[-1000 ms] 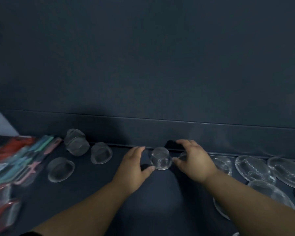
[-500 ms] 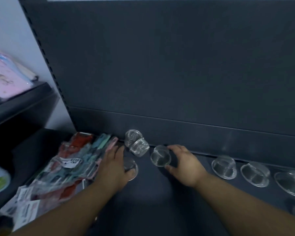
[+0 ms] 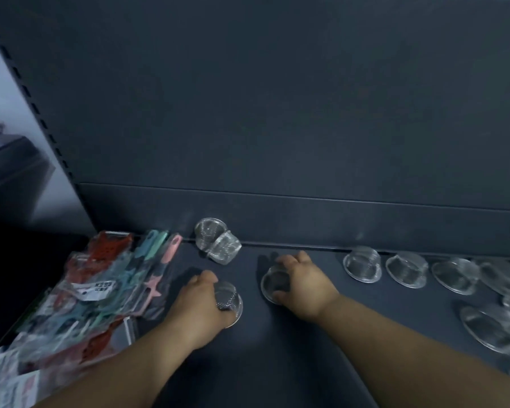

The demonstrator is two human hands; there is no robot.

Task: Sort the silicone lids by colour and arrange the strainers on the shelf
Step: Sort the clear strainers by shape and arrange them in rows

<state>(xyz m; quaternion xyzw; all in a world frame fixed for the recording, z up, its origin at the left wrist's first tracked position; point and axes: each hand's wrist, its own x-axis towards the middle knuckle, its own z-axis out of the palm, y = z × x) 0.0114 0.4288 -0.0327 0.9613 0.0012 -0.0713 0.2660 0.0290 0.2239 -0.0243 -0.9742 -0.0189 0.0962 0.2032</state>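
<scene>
Now | your left hand (image 3: 200, 307): fingers curled round a mesh strainer (image 3: 229, 294) mid-shelf (image 3: 277, 363) | right hand (image 3: 302, 279): fingers gripping a second strainer (image 3: 273, 285) beside it | done: row of strainers (image 3: 407, 273) lined up right | left: two tipped strainers (image 3: 217, 241) far, lid packets (image 3: 109, 290) lying colour-mixed at left

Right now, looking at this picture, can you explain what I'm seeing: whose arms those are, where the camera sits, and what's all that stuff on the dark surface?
There is no machine here. These are a person's two bare arms, filmed by one wide-angle camera worn on their head, looking forward and down. The dark surface is a shelf. The left hand grips a small mesh strainer, and the right hand grips a second strainer beside it. Two more strainers lie near the back wall, and a row of strainers runs off to the right. A heap of coloured packets lies at the left.
</scene>
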